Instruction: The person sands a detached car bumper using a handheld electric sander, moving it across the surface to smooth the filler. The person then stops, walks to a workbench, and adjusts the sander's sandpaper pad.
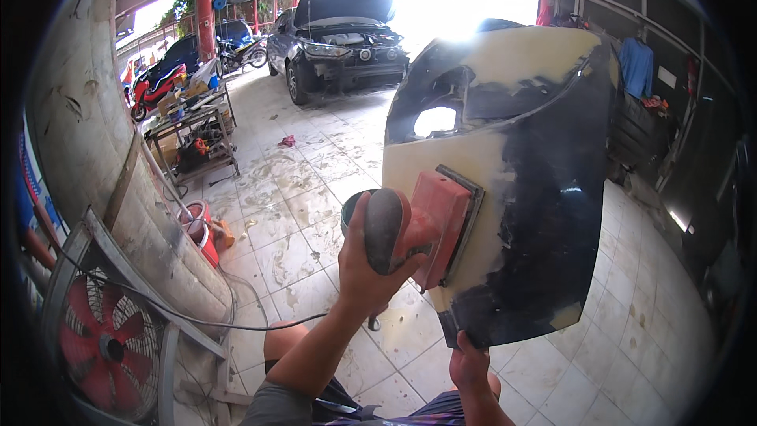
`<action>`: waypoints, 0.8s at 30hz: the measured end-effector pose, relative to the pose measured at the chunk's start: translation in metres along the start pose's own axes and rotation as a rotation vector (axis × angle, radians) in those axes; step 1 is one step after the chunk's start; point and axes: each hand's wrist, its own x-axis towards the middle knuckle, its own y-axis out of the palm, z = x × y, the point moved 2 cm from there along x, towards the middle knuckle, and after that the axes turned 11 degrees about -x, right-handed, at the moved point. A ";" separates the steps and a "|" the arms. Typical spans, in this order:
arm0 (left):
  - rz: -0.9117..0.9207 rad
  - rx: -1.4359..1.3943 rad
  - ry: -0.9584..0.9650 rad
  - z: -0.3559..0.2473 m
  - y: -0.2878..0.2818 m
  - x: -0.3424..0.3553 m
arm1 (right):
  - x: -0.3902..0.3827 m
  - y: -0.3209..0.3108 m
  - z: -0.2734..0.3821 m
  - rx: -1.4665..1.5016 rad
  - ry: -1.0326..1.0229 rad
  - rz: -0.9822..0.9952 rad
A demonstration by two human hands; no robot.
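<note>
My left hand (356, 264) is wrapped round the grip of a red electric sander (443, 225) with a dark handle. The sander's flat pad lies against a beige patch on a large car body panel (548, 205). Black and beige areas cover the panel, and an opening shows through its upper left part. At the panel's lower corner, my right hand (470, 364) grips the edge, thumb on the near face. The fingers behind the panel are hidden. A dark cord (260, 326) runs left from near my left wrist.
A red-bladed fan (112, 349) in a metal frame stands at lower left, beside a thick pillar (98, 118). Red buckets (202, 233) sit at its base. Farther back are a cluttered metal table (193, 114), a red motorbike (158, 88) and a dark car (335, 35), bonnet raised.
</note>
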 end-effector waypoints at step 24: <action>-0.053 -0.085 -0.026 0.033 -0.007 0.017 | -0.008 0.016 0.002 -0.011 0.068 -0.032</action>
